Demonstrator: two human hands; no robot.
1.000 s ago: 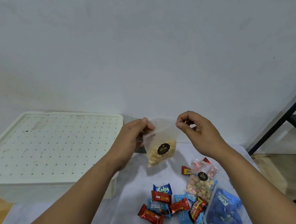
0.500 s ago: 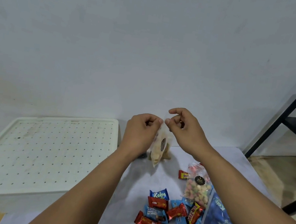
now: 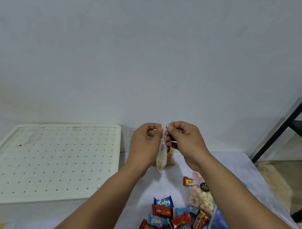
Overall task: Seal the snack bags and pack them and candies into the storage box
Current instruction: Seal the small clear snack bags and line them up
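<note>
above the cloth's far edge, left hand (image 3: 145, 143) & right hand (image 3: 185, 141) both pinch the snack bag (image 3: 161, 158) top, edge-on to cam. risk: uneven press leaves gaps in the seal, snacks spill. box (image 3: 41, 158) at left w/ lid on.

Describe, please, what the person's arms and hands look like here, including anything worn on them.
Both forearms are bare for all that shows: no sleeves, gloves, watch, bracelets or rings are visible. The left hand and the right hand have short, unpainted nails. No markings or cables appear on either arm.
</note>
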